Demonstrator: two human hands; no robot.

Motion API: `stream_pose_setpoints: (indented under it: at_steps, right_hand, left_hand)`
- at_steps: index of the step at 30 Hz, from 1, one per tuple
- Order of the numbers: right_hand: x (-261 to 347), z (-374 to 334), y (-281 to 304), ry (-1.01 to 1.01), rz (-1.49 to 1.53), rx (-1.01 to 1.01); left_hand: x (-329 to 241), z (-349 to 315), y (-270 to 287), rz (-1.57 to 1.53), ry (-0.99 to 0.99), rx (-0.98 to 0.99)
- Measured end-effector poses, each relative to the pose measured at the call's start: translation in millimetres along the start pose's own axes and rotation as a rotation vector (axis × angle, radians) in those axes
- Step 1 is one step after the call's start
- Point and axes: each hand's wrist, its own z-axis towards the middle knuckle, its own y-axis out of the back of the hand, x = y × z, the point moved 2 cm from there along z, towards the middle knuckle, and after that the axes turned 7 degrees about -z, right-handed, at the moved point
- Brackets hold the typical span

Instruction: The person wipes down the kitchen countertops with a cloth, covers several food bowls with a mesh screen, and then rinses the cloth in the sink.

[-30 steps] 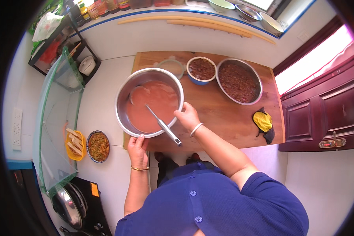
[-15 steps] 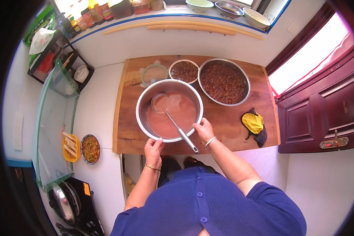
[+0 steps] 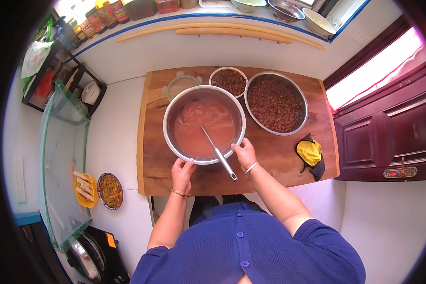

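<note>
A large steel bowl (image 3: pixel 175 146) full of smooth reddish-pink batter stands on a wooden table (image 3: pixel 279 156). A metal ladle (image 3: pixel 217 154) leans in the batter, its handle sticking out over the near rim. My left hand (image 3: pixel 182 174) rests on the table against the bowl's near edge, fingers touching the rim. My right hand (image 3: pixel 244 152) grips the rim on the near right side, just beside the ladle handle. Behind the big bowl sit a wide steel bowl (image 3: pixel 275 102) of dark brown filling and a small bowl (image 3: pixel 228 80) of the same.
A small lidded bowl (image 3: pixel 180 85) stands at the table's back left. A yellow and black cloth (image 3: pixel 310 154) lies at the right edge. A glass-topped stand (image 3: pixel 61 156) with dishes of food is left; long wooden rolling pins (image 3: pixel 232 31) lie on the back counter.
The view has shifted so the table sits more centred. Both hands stay on the bowl's near rim, the ladle still resting in the batter.
</note>
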Motion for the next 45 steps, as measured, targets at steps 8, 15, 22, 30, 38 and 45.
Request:
stream_pose_setpoints:
  at_steps: [8, 15, 22, 30, 38, 45]
  right_hand:
    - [10.7, 21.0, -24.8, 0.029, 0.006, 0.042]
    - [22.8, 43.5, -42.2, -0.132, -0.041, 0.149]
    - [36.3, 117.5, -35.3, -0.183, 0.322, -0.166]
    - [20.4, 169.2, -45.1, -0.118, 0.507, -0.275]
    - [34.1, 139.9, -45.4, -0.055, 0.336, -0.079]
    - [24.2, 81.7, -27.7, -0.077, 0.424, -0.116]
  left_hand:
    - [-24.4, 38.3, 3.6, -0.012, -0.012, -0.013]
    - [-53.8, 73.4, 13.5, -0.086, -0.004, 0.0]
    - [-80.1, 98.7, 21.4, -0.031, 0.045, -0.054]
    - [-82.9, 100.7, 24.6, -0.018, 0.082, 0.005]
    - [-92.3, 89.6, 27.1, 0.186, 0.095, 0.008]
    - [-78.1, 67.4, 24.7, 0.173, 0.092, 0.018]
